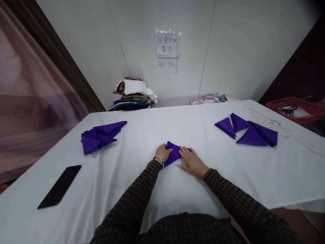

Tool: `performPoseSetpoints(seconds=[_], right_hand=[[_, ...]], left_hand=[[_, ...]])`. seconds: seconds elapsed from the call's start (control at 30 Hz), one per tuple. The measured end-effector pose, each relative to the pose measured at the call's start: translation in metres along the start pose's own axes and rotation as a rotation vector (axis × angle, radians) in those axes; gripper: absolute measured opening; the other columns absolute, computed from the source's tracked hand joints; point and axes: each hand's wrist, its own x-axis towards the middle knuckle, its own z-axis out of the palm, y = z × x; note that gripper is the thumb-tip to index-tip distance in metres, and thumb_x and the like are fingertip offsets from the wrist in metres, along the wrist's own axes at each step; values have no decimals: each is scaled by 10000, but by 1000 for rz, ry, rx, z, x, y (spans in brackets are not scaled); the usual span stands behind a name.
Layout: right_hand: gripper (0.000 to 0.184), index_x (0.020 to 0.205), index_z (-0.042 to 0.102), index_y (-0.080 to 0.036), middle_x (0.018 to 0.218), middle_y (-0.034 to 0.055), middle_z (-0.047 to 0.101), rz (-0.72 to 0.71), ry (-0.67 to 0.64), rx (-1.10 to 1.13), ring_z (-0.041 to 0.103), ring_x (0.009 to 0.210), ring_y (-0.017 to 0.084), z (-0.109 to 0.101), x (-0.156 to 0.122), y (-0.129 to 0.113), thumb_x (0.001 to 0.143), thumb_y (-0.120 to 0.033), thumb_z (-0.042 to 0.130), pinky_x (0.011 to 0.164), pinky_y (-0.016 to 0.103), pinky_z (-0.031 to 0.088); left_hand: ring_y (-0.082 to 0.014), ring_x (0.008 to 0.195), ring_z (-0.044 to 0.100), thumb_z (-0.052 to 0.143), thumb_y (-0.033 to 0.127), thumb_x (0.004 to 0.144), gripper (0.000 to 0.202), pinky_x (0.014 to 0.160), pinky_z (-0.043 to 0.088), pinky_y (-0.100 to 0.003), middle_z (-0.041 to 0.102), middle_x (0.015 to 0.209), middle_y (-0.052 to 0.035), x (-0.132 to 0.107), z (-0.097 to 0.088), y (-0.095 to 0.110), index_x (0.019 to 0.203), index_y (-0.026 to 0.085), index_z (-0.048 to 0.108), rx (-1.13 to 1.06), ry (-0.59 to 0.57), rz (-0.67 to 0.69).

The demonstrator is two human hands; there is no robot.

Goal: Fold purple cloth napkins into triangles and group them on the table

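Note:
A folded purple napkin (pixel 174 154) lies on the white tablecloth in front of me, partly covered by both hands. My left hand (pixel 162 154), with a bracelet at the wrist, grips the napkin's left side, its thumb lying on top and its other fingers curled at the edge. On the right side of the same napkin, my right hand (pixel 193 162) rests palm down with its fingers stretched out flat. Several folded purple napkins (pixel 254 134) lie in triangles to the right. More purple napkins (pixel 98 137), loosely folded and overlapping, lie to the left.
A black flat phone-like slab (pixel 60 186) lies on the table (pixel 127 210) at left. Behind the table stand a stack of folded cloths (pixel 134 95) and a smaller cloth pile (pixel 207 99). A red basket (pixel 299 110) is at far right; a paper sign (pixel 167 51) hangs on the wall.

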Motion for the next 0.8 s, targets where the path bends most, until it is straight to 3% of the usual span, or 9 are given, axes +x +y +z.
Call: performPoseSetpoints(seconds=[0.13,0.23,0.37,0.47,0.53,0.6,0.8], right_hand=[[685,1417,304,-113,1465,164,286,-38,-16,-13,220,1365,276,5,6,1,900,-562,339,1100,496,125],[677,1410,310,-94,1469,161,278,-40,-1,-28,213,1367,273,10,7,3,908,-547,337,1102,495,128],[681,1402,326,-90,1462,159,295,-39,16,-30,217,1366,271,15,7,5,904,-555,342,1100,490,151],[666,1397,337,-98,1442,159,339,-49,39,-34,224,1364,267,15,7,4,904,-546,352,1103,499,139],[650,1395,340,-92,1443,164,335,-60,53,-45,217,1366,268,15,7,2,905,-518,376,1108,501,123],[634,1396,337,-87,1453,167,315,-70,65,-56,206,1369,273,14,7,0,903,-481,406,1112,499,120],[643,1404,321,-90,1462,158,302,-100,56,-39,182,1376,268,13,8,3,901,-479,414,1118,481,118]], left_hand=[[-197,873,622,595,395,783,284,721,451,-271,682,948,-85,-1,-8,-15,934,155,594,8,43,-56],[-219,976,601,612,400,774,422,789,449,-293,643,1086,-110,-5,-9,-17,1107,150,544,54,105,-38],[-256,1214,449,535,387,834,535,972,371,-371,489,1330,-140,-23,0,-13,1300,151,422,256,284,219],[-239,1328,311,424,422,889,513,1078,254,-428,383,1436,-93,-41,12,-14,1346,193,389,349,180,488],[-246,1358,255,362,507,892,577,1104,187,-479,350,1459,-80,-51,20,-18,1382,201,348,397,84,571],[-255,1369,228,302,573,885,646,1111,153,-506,348,1460,-81,-56,26,-23,1408,195,307,430,43,574],[-254,1380,200,261,603,878,686,1121,131,-497,345,1462,-78,-54,31,-28,1431,198,260,463,70,569]])
